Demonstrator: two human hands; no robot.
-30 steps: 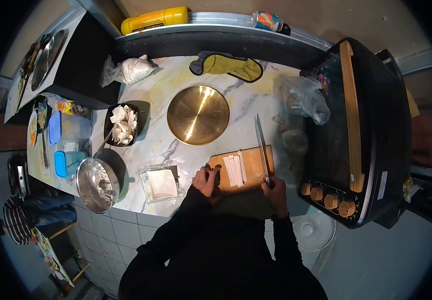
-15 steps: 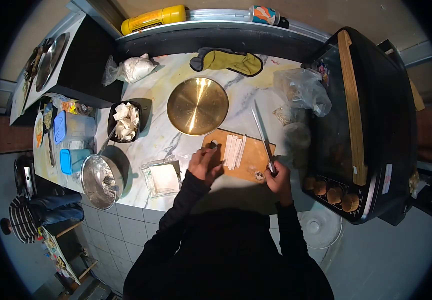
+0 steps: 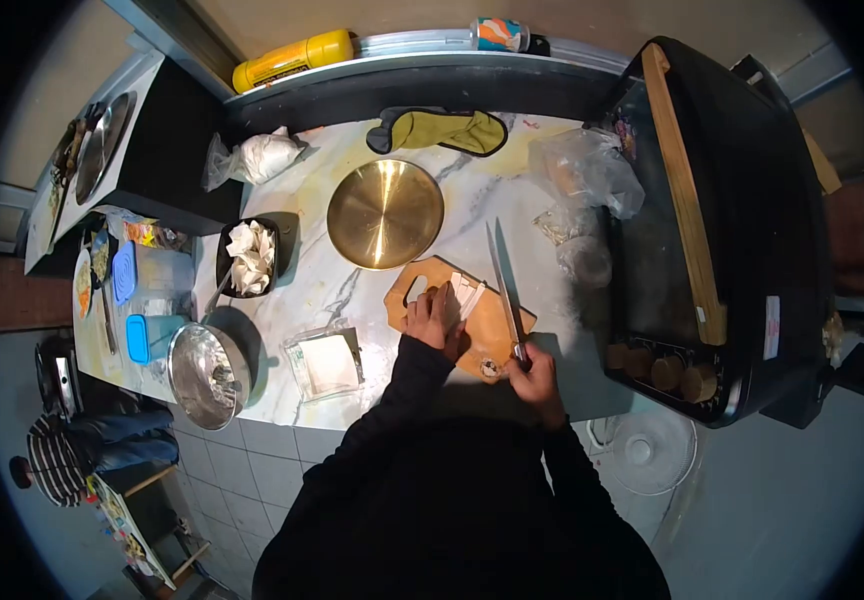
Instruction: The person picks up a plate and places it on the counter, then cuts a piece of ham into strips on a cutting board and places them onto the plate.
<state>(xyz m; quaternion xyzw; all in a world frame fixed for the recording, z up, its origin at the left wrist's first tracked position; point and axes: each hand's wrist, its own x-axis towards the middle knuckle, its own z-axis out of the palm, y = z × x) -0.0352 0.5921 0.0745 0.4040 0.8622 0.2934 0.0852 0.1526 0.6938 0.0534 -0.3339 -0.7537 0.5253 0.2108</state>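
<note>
A wooden cutting board (image 3: 487,345) lies at the counter's front edge, its handle hole at the upper left. White strips (image 3: 468,293) rest on it side by side. My left hand (image 3: 429,318) lies over the board's left part and the near ends of the strips, its fingers close together; whether anything is under them is hidden. My right hand (image 3: 535,376) is closed round the handle of a long knife (image 3: 503,275), whose blade points away from me at the board's right side. A small round item (image 3: 490,369) sits at the board's near edge.
Beyond the board is a round gold pan (image 3: 385,215). To the left are a glass dish of white powder (image 3: 330,365), a steel bowl (image 3: 190,375) and a black bowl (image 3: 224,262) of white pieces. A black oven (image 3: 752,230) stands right. A person (image 3: 57,455) is at far left.
My left hand has moved right onto the strips, uncovering the board's handle hole. The board looks turned, and the view has shifted slightly. The knife stays in my right hand.
</note>
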